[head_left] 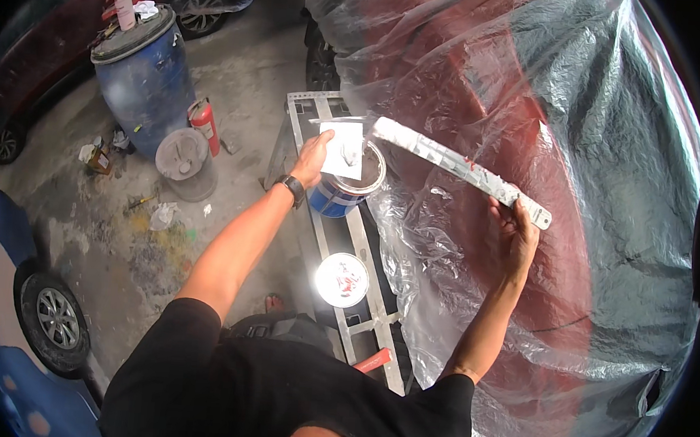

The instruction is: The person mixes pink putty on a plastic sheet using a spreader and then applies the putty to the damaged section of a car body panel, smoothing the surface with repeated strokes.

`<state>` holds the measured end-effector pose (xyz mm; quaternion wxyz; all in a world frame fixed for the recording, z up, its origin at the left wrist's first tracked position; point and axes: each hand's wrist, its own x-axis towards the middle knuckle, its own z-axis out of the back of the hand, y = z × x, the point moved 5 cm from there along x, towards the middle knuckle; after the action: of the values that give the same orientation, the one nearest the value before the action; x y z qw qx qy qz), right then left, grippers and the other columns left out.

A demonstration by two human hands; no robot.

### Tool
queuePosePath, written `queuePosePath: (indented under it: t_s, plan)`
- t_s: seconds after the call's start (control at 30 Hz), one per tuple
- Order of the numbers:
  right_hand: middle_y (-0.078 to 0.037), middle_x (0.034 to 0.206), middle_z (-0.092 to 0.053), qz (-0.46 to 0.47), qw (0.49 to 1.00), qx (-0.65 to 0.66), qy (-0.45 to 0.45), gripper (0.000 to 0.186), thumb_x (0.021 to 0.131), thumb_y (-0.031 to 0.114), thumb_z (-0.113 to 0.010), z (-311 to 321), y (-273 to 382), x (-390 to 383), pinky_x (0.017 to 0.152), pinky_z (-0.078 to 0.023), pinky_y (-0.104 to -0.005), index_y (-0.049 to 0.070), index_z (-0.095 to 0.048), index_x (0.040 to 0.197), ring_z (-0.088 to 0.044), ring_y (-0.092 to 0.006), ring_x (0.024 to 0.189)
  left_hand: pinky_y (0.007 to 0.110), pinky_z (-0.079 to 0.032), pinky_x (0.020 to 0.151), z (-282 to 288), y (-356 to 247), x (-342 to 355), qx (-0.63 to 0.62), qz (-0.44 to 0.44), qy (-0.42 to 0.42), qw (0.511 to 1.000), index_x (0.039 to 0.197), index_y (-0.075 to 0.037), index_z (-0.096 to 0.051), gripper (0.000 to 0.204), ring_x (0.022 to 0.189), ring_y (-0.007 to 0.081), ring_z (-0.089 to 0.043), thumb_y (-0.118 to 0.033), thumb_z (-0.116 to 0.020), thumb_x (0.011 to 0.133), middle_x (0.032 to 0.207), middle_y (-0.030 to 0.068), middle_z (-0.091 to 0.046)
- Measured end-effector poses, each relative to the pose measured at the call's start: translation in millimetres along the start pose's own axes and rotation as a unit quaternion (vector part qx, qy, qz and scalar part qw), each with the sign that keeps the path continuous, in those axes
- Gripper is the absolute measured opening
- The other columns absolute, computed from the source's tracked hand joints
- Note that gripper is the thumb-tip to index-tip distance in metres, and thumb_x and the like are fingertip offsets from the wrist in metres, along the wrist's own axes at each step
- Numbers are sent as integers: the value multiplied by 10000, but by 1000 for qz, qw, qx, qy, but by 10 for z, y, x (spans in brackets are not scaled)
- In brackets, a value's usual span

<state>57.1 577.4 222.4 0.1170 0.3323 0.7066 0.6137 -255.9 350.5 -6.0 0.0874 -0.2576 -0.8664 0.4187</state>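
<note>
My left hand point(312, 159) is closed on the edge of a white rectangular card point(337, 140) with a grey smear on it. The card is over the rim of an open blue can point(336, 202) and hides part of its mouth. My right hand point(516, 230) grips one end of a long flat stir stick point(461, 166), coated in whitish paste, with a hole near the held end. Its far end points left, close to the card but apart from it. A white round lid point(342, 280) with red smears lies nearer to me.
The can and lid stand on a narrow metal trestle point(358, 239), with a red object point(373, 360) at its near end. Clear plastic sheeting point(614, 156) drapes a red car on the right. At left are a blue drum point(144, 82), a bucket point(185, 166) and a fire extinguisher point(204, 124).
</note>
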Motion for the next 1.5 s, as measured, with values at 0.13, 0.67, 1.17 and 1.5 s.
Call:
queuePosePath:
  t_s: [0.13, 0.67, 1.17, 1.5]
  plan:
    - [-227, 1113, -664, -16, 998, -66, -18, 424, 985, 154, -590, -181, -194, -268, 837, -600, -353, -148, -517, 1273, -709, -302, 949, 355, -522, 898, -253, -167, -43, -48, 62, 64, 995, 1179, 80, -602, 431, 970, 234, -673, -293, -532, 974, 1109, 145, -680]
    - [-206, 1113, -702, 265, 828, -411, 275, 279, 837, -9, -659, -1103, 53, -1148, 937, -556, -404, -34, -709, 1110, -695, -346, 1054, 407, -585, 850, 423, -289, 61, 9, 67, 30, 997, 1187, 36, -577, 360, 938, 232, -703, -248, -477, 989, 1066, 131, -692]
    - [-160, 1055, -700, -86, 957, -267, 69, 421, 1015, 289, -573, -736, -1658, 395, 814, -558, -315, -85, -632, 1201, -687, -178, 958, 336, -562, 833, 940, -321, -1482, -15, 2, -47, 999, 1221, 32, -597, 424, 982, 174, -668, -321, -543, 994, 1095, 84, -673]
    - [-138, 1209, -651, -377, 881, 248, 147, 518, 998, 435, -558, -2404, -2436, -1210, 986, -489, -468, 6, -554, 1289, -637, -276, 1100, 246, -505, 680, 1057, -619, -2514, 119, 18, -34, 992, 924, -10, -695, 303, 776, 92, -637, -280, -576, 995, 898, 24, -683]
